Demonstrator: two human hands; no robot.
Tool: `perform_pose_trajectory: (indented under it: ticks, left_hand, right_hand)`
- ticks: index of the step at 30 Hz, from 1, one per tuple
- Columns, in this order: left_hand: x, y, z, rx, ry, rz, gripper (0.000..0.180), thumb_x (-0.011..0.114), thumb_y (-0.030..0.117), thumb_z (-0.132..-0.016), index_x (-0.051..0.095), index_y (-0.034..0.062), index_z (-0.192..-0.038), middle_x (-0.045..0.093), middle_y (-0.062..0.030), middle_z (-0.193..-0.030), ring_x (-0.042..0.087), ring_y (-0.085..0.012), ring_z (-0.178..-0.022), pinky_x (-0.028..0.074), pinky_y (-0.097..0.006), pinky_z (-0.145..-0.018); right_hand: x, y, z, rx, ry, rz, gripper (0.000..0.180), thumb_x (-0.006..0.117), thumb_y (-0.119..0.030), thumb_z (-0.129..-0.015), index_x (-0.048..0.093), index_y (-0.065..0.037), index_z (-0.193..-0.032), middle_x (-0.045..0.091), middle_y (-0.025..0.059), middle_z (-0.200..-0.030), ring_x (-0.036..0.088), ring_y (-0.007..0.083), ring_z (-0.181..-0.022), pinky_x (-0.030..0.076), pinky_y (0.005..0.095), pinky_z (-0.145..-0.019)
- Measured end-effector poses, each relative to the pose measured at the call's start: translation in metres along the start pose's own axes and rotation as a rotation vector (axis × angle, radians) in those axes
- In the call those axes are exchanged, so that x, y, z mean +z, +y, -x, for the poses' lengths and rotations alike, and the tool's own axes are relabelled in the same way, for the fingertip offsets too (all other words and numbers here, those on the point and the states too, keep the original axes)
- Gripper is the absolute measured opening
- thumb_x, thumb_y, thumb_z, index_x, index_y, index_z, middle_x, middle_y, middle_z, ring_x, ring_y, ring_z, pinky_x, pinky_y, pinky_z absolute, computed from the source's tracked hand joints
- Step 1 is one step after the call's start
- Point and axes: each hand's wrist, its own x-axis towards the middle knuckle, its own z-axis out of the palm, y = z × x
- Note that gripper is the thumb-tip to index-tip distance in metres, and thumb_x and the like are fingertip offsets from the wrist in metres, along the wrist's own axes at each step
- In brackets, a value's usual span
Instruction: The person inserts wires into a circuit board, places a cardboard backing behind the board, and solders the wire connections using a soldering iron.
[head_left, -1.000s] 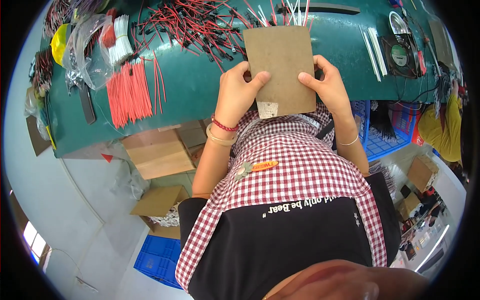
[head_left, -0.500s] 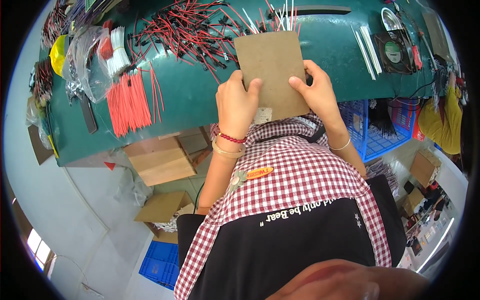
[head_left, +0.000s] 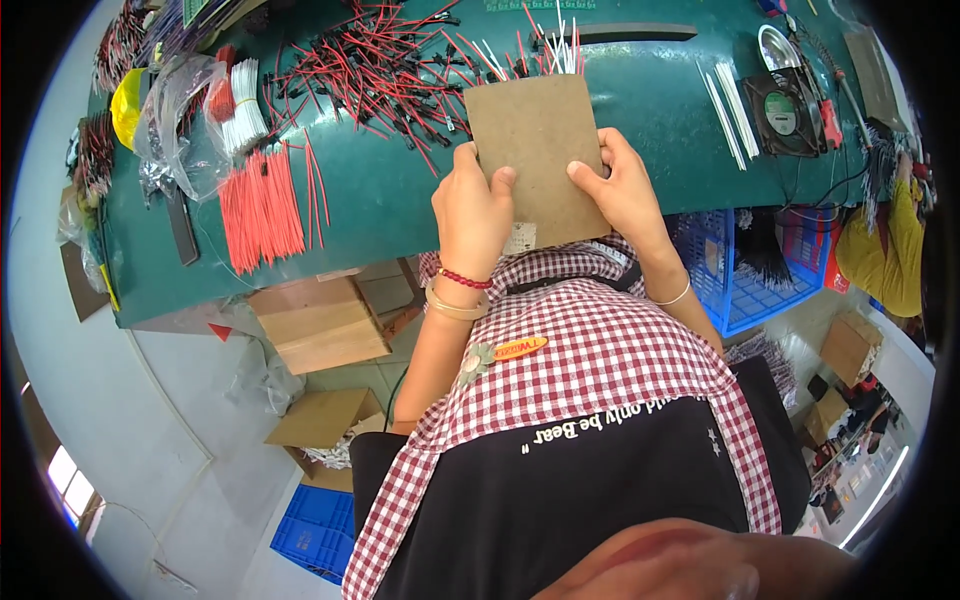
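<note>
A flat brown board (head_left: 535, 140) is held upright over the near edge of the green table (head_left: 390, 205). My left hand (head_left: 472, 208) grips its left edge, thumb on the face. On the right edge, my right hand (head_left: 626, 192) does the same. Thin white wires (head_left: 560, 48) stick up behind the board's top edge. What lies behind the board is hidden.
Loose red and black wires (head_left: 375, 65) cover the table's far middle. A bundle of red wires (head_left: 262, 205) and clear bags (head_left: 180, 110) lie left. White sticks (head_left: 725, 95) and a small black fan (head_left: 785, 105) sit right. Cardboard boxes (head_left: 318, 325) and blue crates (head_left: 745, 270) stand below.
The board and both hands have shifted slightly down and toward my body. My fingers have re-gripped its lower edges.
</note>
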Motion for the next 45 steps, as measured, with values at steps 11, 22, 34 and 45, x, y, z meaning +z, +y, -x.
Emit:
perform_pose_trajectory:
  ticks: [11,22,34,45]
  left_hand:
    - [-0.001,-0.018,0.002,-0.074,-0.028,0.283,0.032,0.068,0.006,-0.083,0.054,-0.0058,-0.109,0.068,-0.0229,-0.083,0.068,-0.037,-0.075,0.052,-0.042,-0.067]
    - [0.01,-0.023,0.001,-0.219,-0.05,0.688,0.034,0.062,-0.001,-0.085,0.05,-0.0067,-0.116,0.07,-0.0162,-0.093,0.068,-0.0179,-0.08,0.053,-0.03,-0.07]
    - [0.018,-0.028,-0.069,-0.209,0.104,0.953,0.045,0.056,-0.005,-0.087,0.037,-0.0064,-0.127,0.064,-0.0172,-0.106,0.064,-0.02,-0.095,0.051,-0.03,-0.084]
    - [-0.009,0.012,-0.056,-0.023,-0.033,1.331,0.043,0.05,0.006,-0.094,0.041,-0.0026,-0.134,0.055,-0.0124,-0.128,0.055,-0.0204,-0.114,0.043,-0.035,-0.1]
  right_hand:
    - [0.01,-0.006,0.005,0.073,-0.016,-0.039,0.031,0.068,-0.009,-0.081,0.056,0.004,-0.107,0.069,0.0132,-0.094,0.067,0.0169,-0.086,0.052,0.0317,-0.076]
    - [0.018,-0.005,-0.005,-0.001,0.036,-0.095,0.033,0.066,-0.008,-0.081,0.056,0.004,-0.11,0.07,0.014,-0.095,0.067,0.0186,-0.085,0.052,0.032,-0.075]
    - [0.029,-0.027,-0.097,-0.101,-0.128,-0.189,0.035,0.062,-0.002,-0.083,0.058,0.006,-0.116,0.067,0.0116,-0.104,0.063,0.0161,-0.092,0.05,0.03,-0.082]
    - [0.008,-0.079,-0.084,-0.212,-0.171,-0.294,0.032,0.061,-0.002,-0.084,0.058,0.003,-0.116,0.065,0.0091,-0.107,0.06,0.0145,-0.097,0.047,0.0294,-0.089]
